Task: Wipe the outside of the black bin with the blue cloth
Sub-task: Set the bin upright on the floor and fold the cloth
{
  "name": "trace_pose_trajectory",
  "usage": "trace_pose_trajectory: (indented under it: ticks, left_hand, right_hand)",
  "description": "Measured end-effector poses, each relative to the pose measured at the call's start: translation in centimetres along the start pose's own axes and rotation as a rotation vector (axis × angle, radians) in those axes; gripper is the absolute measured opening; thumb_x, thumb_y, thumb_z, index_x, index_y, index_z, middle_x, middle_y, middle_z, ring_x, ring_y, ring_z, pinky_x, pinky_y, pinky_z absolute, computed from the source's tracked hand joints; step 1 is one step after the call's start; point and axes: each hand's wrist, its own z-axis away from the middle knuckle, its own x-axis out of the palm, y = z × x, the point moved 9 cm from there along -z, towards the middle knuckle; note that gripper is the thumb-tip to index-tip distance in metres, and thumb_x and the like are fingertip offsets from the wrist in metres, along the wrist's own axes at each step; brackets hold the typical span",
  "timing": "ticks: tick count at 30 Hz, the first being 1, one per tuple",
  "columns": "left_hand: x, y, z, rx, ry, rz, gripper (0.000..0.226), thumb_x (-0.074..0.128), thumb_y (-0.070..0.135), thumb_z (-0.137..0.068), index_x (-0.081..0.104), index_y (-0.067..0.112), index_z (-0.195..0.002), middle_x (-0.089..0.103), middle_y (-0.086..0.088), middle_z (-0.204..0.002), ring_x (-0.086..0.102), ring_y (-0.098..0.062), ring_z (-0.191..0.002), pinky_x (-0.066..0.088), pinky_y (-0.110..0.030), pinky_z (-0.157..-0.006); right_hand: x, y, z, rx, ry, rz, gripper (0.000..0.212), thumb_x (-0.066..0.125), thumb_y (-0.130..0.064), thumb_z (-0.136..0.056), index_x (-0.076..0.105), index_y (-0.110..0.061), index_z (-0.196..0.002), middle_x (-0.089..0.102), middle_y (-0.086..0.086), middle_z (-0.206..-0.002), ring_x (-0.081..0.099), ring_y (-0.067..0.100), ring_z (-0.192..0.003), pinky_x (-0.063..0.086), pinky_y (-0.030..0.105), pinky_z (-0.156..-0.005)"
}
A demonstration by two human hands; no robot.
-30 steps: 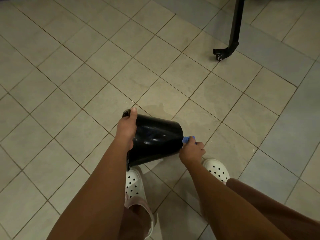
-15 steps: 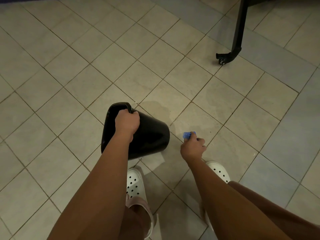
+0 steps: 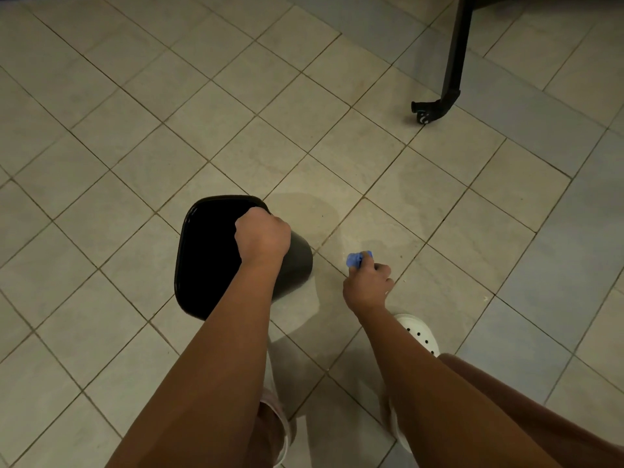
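Note:
The black bin [image 3: 209, 258] stands nearly upright on the tiled floor, its dark mouth facing up toward me and its base leaning a little to the right. My left hand [image 3: 262, 238] grips the bin's rim on the right side of the mouth. The blue cloth [image 3: 358, 258] is bunched in my right hand [image 3: 368, 287], which hovers to the right of the bin, a short gap apart from it. Only a small tuft of cloth shows above the fingers.
A black furniture leg with a castor wheel [image 3: 435, 109] stands at the upper right. My white perforated shoes [image 3: 422, 336] are on the floor below my hands. Beige and grey floor tiles [image 3: 135, 113] stretch out on every side.
The bin has been tipped from lying on its side to nearly upright, mouth now facing up. My right hand with the cloth has drawn away from the bin's base to the right.

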Motion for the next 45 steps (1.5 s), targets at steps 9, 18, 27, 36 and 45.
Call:
trace_pose_trajectory:
  ticks: [9,18,27,36,45]
  left_hand:
    - [3.2,3.1,-0.2,0.046,-0.048,0.145,0.016,0.056,0.009,-0.091,0.059,-0.005,-0.099,0.064,-0.017,-0.098,0.061,-0.028,-0.086,0.042,-0.029,-0.061]
    - [5.9,2.6,0.7,0.177,-0.089,0.086,0.041,0.064,0.017,-0.088,0.054,-0.003,-0.122,0.065,-0.022,-0.114,0.062,-0.036,-0.107,0.047,-0.032,-0.078]
    - [6.5,0.8,0.1,0.115,-0.1,0.324,0.051,0.064,0.03,-0.092,0.056,0.001,-0.134,0.067,-0.018,-0.121,0.06,-0.031,-0.117,0.041,-0.025,-0.09]
    - [6.0,2.3,0.9,0.181,-0.048,0.235,0.061,0.059,0.026,-0.096,0.037,0.002,-0.147,0.039,-0.016,-0.147,0.045,-0.029,-0.132,0.033,-0.026,-0.104]
    - [7.1,4.2,3.1,0.369,0.054,-0.013,0.062,0.062,0.018,-0.087,0.042,0.009,-0.144,0.028,-0.017,-0.153,0.019,-0.037,-0.143,0.029,-0.044,-0.112]
  right_hand:
    - [0.1,0.2,-0.5,-0.086,0.012,-0.048,0.046,0.041,-0.024,-0.098,0.029,-0.021,-0.142,0.031,0.016,-0.136,0.033,0.033,-0.118,0.029,0.034,-0.097]
    - [-0.3,0.0,-1.1,-0.134,0.037,-0.177,0.048,0.049,-0.027,-0.095,0.037,-0.02,-0.141,0.032,0.017,-0.135,0.032,0.035,-0.12,0.031,0.036,-0.1]
    - [-1.1,0.6,-1.7,-0.146,0.046,-0.294,0.05,0.055,-0.028,-0.092,0.041,-0.019,-0.139,0.035,0.014,-0.133,0.034,0.029,-0.122,0.03,0.03,-0.103]
    - [1.7,2.5,-4.1,0.049,-0.138,-0.712,0.067,0.066,-0.073,-0.061,0.068,-0.019,-0.101,0.061,0.018,-0.087,0.058,0.028,-0.077,0.049,0.038,-0.066]
    - [-1.7,1.2,-3.4,0.227,-0.168,-1.126,0.051,0.04,-0.001,-0.086,0.048,-0.022,-0.132,0.061,0.017,-0.111,0.062,0.032,-0.1,0.053,0.046,-0.086]
